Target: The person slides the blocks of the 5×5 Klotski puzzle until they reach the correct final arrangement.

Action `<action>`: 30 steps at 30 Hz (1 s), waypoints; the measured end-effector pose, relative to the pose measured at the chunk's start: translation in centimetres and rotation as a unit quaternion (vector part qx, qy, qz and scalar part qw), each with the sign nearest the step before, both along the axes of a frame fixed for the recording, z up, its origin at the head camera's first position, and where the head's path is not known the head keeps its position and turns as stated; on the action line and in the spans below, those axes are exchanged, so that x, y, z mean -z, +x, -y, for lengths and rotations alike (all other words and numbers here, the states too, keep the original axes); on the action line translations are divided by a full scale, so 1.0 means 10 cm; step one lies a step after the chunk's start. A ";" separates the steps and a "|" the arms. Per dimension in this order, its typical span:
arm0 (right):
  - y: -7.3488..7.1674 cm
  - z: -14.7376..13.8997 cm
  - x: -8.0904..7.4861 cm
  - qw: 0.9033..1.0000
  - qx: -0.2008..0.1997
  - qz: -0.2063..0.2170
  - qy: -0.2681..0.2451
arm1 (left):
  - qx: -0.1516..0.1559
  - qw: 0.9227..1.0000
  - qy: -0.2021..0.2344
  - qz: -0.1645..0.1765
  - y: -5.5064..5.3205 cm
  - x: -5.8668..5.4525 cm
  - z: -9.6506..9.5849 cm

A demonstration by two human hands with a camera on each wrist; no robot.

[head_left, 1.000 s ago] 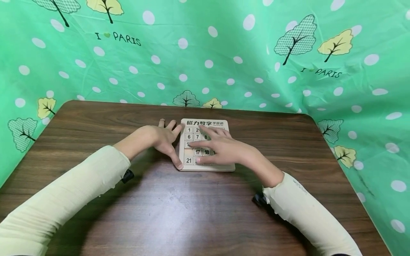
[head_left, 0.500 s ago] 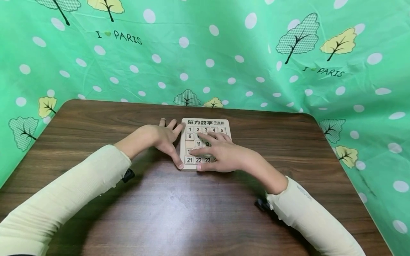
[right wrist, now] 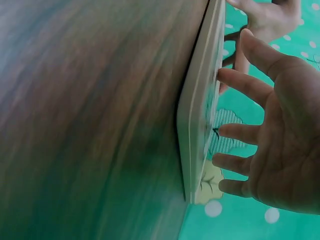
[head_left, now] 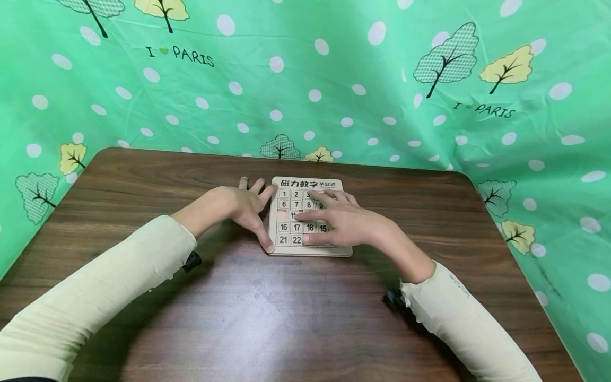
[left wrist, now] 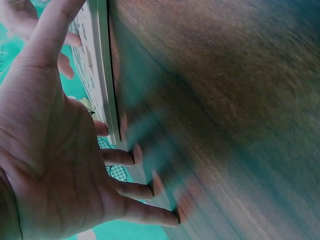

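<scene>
A pale number sliding puzzle (head_left: pixel 305 184) lies flat on the brown table, its numbered tiles in rows under a printed title strip. Its bare slot (head_left: pixel 282 215) is at the left end of the third row, beside tile 11. My left hand (head_left: pixel 250 208) is spread along the left side, thumb at the lower left corner and forefinger at the upper left edge; its other fingertips rest on the table. Over the tiles my right hand (head_left: pixel 350 220) reaches from the right, fingers spread, forefinger tip on tile 11. It hides the right-hand tiles. In the right wrist view the puzzle's edge (right wrist: pixel 197 115) shows.
The wood-grain table (head_left: pixel 248 318) extends around the puzzle on all sides. Behind and beside it hangs a green cloth (head_left: pixel 305 69) with white dots and trees. Both forearms wear cream sleeves (head_left: pixel 138 270), with a small black device (head_left: pixel 393 300) near the right wrist.
The bare slot went from the fourth row's left end up to the third row's. Tile 16 now shows uncovered below it. My right hand shifted slightly up and right lately; the left stayed still.
</scene>
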State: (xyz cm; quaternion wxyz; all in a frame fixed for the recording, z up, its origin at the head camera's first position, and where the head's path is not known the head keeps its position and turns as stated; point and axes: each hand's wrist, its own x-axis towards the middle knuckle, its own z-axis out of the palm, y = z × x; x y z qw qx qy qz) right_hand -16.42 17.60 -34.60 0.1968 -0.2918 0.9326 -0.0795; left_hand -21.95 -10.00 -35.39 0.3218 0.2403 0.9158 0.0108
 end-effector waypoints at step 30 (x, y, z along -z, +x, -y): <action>0.01 -0.06 0.05 1.000 0.001 -0.004 -0.030 | 0.000 1.000 -0.001 0.001 0.01 -0.01 -0.02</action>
